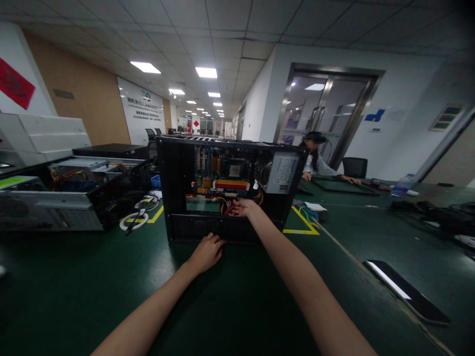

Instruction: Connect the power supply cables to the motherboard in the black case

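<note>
An open black computer case (174,188) stands upright on the dark green table (74,287), its side off, showing a motherboard (222,173) and a grey power supply (282,172). My left hand (208,251) rests curled against the case's lower front edge. My right hand (243,207) reaches inside the case and is closed among a bundle of red, yellow and black cables (227,205). What exactly its fingers hold is hidden.
A second opened computer case (74,198) lies at the left, with white tape rolls (134,220) beside it. A black side panel (406,291) lies at the right. Another person (315,160) sits at the far side. Yellow tape lines (306,227) mark the table.
</note>
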Demonstrator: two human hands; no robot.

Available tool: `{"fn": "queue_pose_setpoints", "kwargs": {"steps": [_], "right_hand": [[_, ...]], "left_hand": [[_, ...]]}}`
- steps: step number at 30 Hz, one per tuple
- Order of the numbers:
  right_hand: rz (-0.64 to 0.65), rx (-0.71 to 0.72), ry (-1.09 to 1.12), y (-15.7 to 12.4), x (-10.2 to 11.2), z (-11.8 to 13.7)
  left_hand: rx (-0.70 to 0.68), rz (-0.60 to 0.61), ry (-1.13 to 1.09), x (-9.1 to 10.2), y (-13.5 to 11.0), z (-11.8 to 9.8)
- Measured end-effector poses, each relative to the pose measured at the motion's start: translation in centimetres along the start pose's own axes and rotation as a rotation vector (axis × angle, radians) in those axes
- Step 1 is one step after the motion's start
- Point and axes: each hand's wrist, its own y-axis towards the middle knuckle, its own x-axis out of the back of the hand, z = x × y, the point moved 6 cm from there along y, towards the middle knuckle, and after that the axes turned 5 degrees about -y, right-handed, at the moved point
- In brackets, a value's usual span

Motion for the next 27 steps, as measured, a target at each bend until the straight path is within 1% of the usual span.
{"fn": "queue_pose_setpoints", "kwargs": {"steps": [10, 18, 27], "right_hand": [[-0.037, 0.003, 0.018, 1.7, 0.3, 0.6], [-0.066, -0.042, 0.007, 1.4, 0.1, 0.8], [-0.108, 0.0, -0.008, 1.3, 0.1, 1.0]], "left_hand": [[0.0, 0.002, -0.008, -0.1, -0.1, 0.0], [0.004, 0.01, -0.016, -0.3, 0.0, 0.0], [0.0, 0.006, -0.014, -0.1, -0.1, 0.1]]}}
